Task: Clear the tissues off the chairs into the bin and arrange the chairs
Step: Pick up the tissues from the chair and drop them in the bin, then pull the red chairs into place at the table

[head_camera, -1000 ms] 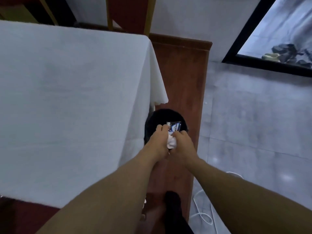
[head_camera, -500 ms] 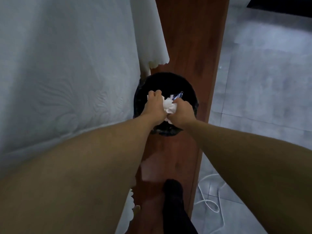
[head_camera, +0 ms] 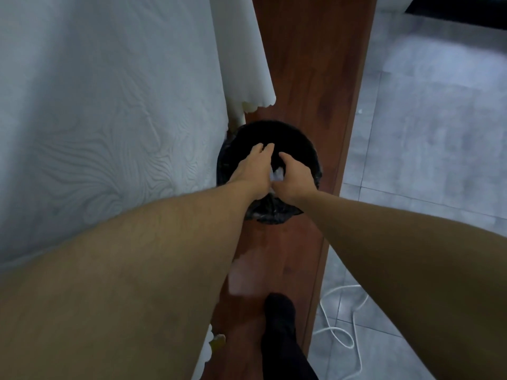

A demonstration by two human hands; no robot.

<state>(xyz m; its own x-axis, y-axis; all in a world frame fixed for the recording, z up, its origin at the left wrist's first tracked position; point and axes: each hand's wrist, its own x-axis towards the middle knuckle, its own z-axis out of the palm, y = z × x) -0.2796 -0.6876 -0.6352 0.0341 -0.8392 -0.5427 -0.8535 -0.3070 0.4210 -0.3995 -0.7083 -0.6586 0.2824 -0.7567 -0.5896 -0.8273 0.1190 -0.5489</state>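
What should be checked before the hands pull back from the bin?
1. Left hand and right hand over the bin opening: ok.
2. Tissue above the opening, between the hands: ok.
3. Tissue let go: cannot tell.
4. Bin upright, black liner in place: ok.
5. White cable apart from the foot: ok.
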